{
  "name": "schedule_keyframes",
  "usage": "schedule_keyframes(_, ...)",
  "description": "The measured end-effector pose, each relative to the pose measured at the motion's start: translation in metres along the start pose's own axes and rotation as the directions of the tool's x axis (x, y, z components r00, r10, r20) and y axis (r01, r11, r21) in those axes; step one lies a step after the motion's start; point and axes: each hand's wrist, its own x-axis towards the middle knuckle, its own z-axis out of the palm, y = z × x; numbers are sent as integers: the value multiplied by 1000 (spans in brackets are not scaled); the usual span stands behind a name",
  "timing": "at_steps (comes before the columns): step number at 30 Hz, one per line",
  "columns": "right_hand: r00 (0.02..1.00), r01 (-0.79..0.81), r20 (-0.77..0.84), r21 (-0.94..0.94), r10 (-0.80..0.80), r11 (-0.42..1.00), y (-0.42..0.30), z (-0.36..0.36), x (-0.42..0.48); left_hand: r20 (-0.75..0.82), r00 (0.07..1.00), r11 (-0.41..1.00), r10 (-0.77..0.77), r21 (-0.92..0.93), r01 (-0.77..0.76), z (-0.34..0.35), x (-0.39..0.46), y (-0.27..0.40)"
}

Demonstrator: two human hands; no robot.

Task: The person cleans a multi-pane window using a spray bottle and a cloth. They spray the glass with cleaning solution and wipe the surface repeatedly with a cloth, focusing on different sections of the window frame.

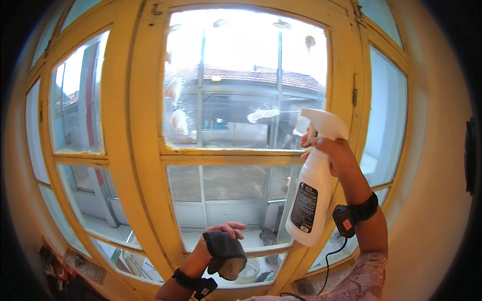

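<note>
My right hand grips the neck of a white trigger spray bottle, fingers at its trigger. The bottle's nozzle faces left toward the upper window pane, and a dark label with writing covers part of its body. Foam sits on the glass just left of the nozzle, and more foam patches cling along the pane's left and top edges. Lower down, my left hand holds a dark grey cloth that hangs from it in front of the lower panes.
Yellow-painted wooden frames divide the window, with a hinge on the right. A black cable runs down from the device strapped to my right forearm. Several items lie at the lower left. A plain wall stands right.
</note>
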Motion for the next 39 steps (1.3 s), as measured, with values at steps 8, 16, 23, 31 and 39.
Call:
schedule_keyframes(8,988,-39,-154,-85,26,996,6,-31,-38,46,999,1000,21,-16,-20,6,18,-9)
schedule_keyframes(16,975,-80,-213,-107,55,991,23,-50,-43,-11,1000,998,-7,-57,6,7,18,-14)
schedule_keyframes(23,1000,-16,24,-96,18,995,15,-20,-18,-63,998,1000,-16,0,16,23,18,-11)
schedule_keyframes(31,994,9,107,-132,6,991,0,40,26,-99,994,999,-48,12,50,31,19,-15)
schedule_keyframes(39,972,26,231,-252,33,967,26,64,3,-161,982,994,-102,17,106,26,11,-12)
